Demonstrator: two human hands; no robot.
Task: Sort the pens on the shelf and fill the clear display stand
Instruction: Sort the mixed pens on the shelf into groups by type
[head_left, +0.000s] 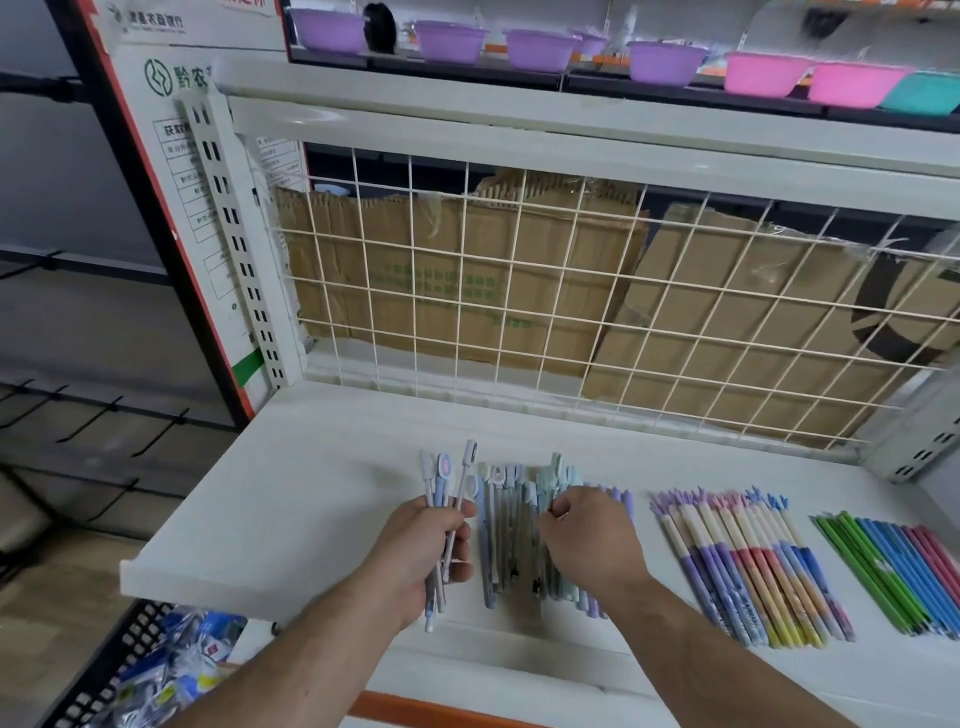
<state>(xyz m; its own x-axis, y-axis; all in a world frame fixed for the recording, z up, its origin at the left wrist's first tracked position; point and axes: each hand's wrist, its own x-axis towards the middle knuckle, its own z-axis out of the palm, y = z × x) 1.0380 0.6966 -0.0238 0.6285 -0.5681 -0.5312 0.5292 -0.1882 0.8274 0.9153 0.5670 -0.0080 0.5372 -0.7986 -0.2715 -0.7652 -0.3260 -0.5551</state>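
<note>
Left hand (415, 556) is wrapped round a small bunch of pale pens (441, 483), caps up, over the white shelf (291, 499). Just beside it a loose pile of grey and teal pens (501, 525) lies on the shelf. Right hand (589, 540) sits on that pile, fingers curled into it, can't tell if it's pinching one. Further right: a row of purple-pink pens (748, 566), then green, blue and pink pens (893, 566).

Grips a fistful of slim pale blue-and-white capped pens (445, 480), caps up, in the left hand (415, 556) over the white metal shelf (311, 493). Holds the right hand (587, 545), fingertips curled, on the loose heap of grey, blue and mint pens (506, 525) just beside; cannot tell whether pinching one.
</note>
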